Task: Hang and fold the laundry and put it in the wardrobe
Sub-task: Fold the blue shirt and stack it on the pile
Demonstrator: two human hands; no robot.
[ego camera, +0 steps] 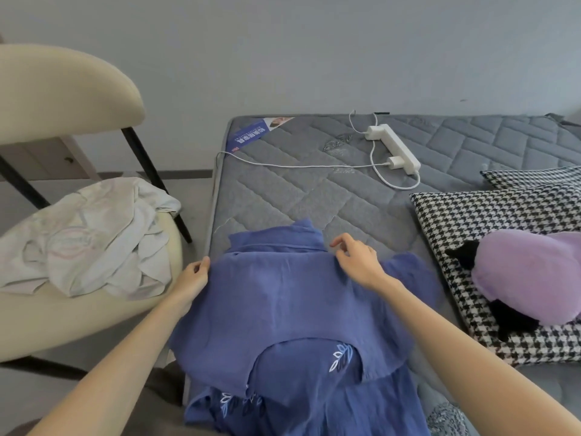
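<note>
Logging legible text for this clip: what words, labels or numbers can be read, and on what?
On the mattress corner, a blue label: white characters, upside down and too blurred to read.
On the blue shirt: no text; the embroidered fabric below it shows leaves only.
On the power strip: nothing readable.

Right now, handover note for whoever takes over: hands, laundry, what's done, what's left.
Left hand: pinches the left shoulder edge of the blue shirt.
Right hand: rests on the shirt by the collar, fingers loosely curled, no clear grip.
Blue shirt lies spread on the mattress, collar away from the person, overlapping a leaf-print blue garment.
A pale garment is crumpled on the chair.
Done: shirt laid out.
Left: fold it, handle both other garments, put everything in the wardrobe, which is not in view.
</note>
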